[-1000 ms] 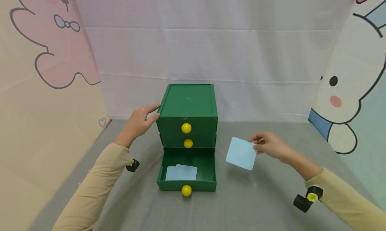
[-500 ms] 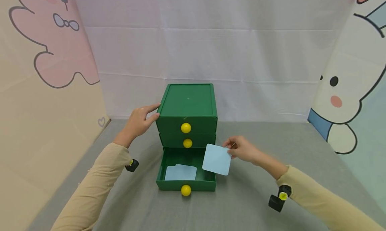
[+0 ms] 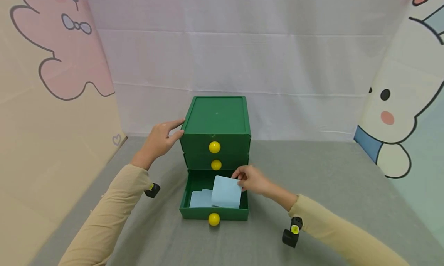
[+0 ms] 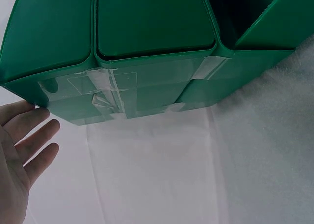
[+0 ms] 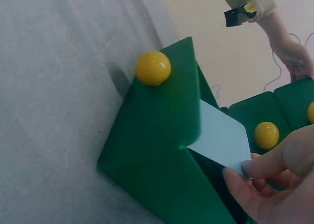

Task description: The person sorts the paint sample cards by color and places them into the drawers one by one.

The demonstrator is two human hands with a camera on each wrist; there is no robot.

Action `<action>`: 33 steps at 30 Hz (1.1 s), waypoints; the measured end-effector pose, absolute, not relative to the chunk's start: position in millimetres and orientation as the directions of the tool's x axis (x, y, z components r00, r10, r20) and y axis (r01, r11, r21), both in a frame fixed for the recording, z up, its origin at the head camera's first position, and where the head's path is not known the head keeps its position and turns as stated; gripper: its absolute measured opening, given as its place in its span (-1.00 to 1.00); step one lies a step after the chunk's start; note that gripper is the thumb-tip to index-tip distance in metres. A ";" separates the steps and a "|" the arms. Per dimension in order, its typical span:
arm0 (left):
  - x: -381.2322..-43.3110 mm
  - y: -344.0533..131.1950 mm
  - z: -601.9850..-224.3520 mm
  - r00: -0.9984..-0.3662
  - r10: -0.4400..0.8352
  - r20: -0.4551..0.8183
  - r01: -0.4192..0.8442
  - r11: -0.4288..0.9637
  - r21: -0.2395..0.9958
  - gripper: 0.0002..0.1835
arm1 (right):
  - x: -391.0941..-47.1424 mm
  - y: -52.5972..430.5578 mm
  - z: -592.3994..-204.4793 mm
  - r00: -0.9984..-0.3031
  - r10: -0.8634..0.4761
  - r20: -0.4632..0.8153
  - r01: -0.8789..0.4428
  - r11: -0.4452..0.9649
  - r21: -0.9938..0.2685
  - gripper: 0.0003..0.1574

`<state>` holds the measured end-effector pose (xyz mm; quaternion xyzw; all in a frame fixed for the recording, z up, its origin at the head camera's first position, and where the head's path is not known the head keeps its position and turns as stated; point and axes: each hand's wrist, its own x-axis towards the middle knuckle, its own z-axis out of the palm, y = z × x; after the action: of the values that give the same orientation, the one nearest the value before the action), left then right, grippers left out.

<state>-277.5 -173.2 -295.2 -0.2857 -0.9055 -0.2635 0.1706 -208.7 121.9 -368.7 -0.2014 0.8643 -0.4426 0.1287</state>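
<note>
A green cabinet (image 3: 218,115) of three stacked drawers stands on the table, its bottom drawer (image 3: 194,213) pulled out. Against the cabinet's upper left edge rests my left hand (image 3: 161,139), its fingers fairly straight; the left wrist view shows the fingers (image 4: 37,140) spread beside the taped side. My right hand (image 3: 251,179) pinches a light blue square card (image 3: 226,192) by its upper right corner, tilted over the right part of the open drawer. Under and left of it, other pale blue cards (image 3: 199,199) lie in the drawer. The right wrist view shows thumb and fingers on the card (image 5: 223,133).
Each drawer front has a round yellow knob (image 3: 214,219). The upper two drawers are closed. Grey cloth covers the table (image 3: 312,219). A white curtain (image 3: 277,65) hangs behind, with cartoon-printed panels (image 3: 399,104) at both sides.
My right hand has carried the card leftward and slightly down, from beside the cabinet to inside the open drawer's outline. The left hand has stayed on the cabinet edge.
</note>
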 end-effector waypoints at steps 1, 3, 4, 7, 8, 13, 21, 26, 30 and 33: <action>-277.4 -172.9 -295.0 -0.777 0.429 0.460 0.609 0.697 0.379 -0.53 | -209.3 119.6 -370.9 -0.886 -0.462 -0.048 -0.235 0.534 -0.812 -0.81; -276.8 -172.2 -294.4 -0.774 0.432 0.462 0.613 0.694 0.377 -0.53 | -210.3 116.2 -375.5 -0.883 -0.466 -0.052 -0.240 0.545 -0.804 -0.81; -276.6 -172.0 -294.1 -0.773 0.433 0.464 0.615 0.693 0.377 -0.53 | -210.5 114.9 -377.4 -0.882 -0.470 -0.048 -0.249 0.549 -0.797 -0.81; -275.9 -172.2 -293.8 -0.770 0.432 0.469 0.616 0.694 0.373 -0.53 | -210.2 111.3 -381.9 -0.875 -0.483 -0.029 -0.285 0.563 -0.776 -0.81; -276.0 -172.5 -293.9 -0.770 0.431 0.470 0.616 0.695 0.372 -0.54 | -210.0 110.1 -383.0 -0.873 -0.487 -0.023 -0.298 0.569 -0.766 -0.80; -274.9 -173.4 -293.1 -0.771 0.427 0.473 0.613 0.697 0.371 -0.54 | -207.1 104.3 -384.5 -0.864 -0.504 -0.012 -0.345 0.608 -0.716 -0.77; -273.7 -173.5 -292.1 -0.772 0.432 0.467 0.615 0.692 0.377 -0.54 | -202.5 100.9 -390.4 -0.849 -0.526 0.059 -0.434 0.629 -0.645 -0.77; -274.1 -173.6 -292.9 -0.770 0.431 0.471 0.618 0.689 0.379 -0.54 | -202.0 101.2 -392.5 -0.851 -0.519 0.082 -0.443 0.626 -0.642 -0.74; -274.8 -173.4 -293.8 -0.769 0.434 0.470 0.619 0.688 0.378 -0.54 | -201.2 102.2 -392.8 -0.862 -0.499 0.087 -0.429 0.629 -0.648 -0.75; -275.1 -173.7 -294.3 -0.768 0.435 0.470 0.621 0.686 0.379 -0.54 | -201.2 103.9 -391.7 -0.864 -0.491 0.108 -0.435 0.623 -0.650 -0.73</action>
<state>-275.1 -173.7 -294.3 -0.2929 -0.9016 -0.2666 0.1741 -201.2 103.9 -391.7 -0.2573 0.9000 -0.3496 0.0399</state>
